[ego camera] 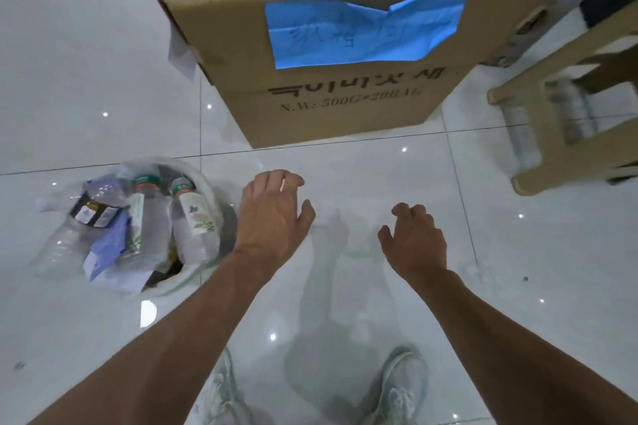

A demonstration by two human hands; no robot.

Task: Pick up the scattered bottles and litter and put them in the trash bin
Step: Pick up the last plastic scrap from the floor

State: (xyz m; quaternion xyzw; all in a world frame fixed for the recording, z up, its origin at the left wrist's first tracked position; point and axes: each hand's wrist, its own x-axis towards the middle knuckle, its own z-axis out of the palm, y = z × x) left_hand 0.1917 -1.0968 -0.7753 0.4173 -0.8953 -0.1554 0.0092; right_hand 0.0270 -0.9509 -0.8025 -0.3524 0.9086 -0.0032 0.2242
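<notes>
Holding nothing, the left hand (272, 214) and right hand (414, 238) hang with loose fingers. The trash bin (203, 176), on the left side of the floor (345, 183), is full of bottles (193, 221). I think one clear bottle (569, 110) is left under the stool (566, 166).

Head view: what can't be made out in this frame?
- trash bin: lower contents, hidden by the bottles on top.
- cardboard box: interior dark, far side cut by the top edge.
- Under the stool: blurred clear plastic, bottle count unclear.
</notes>
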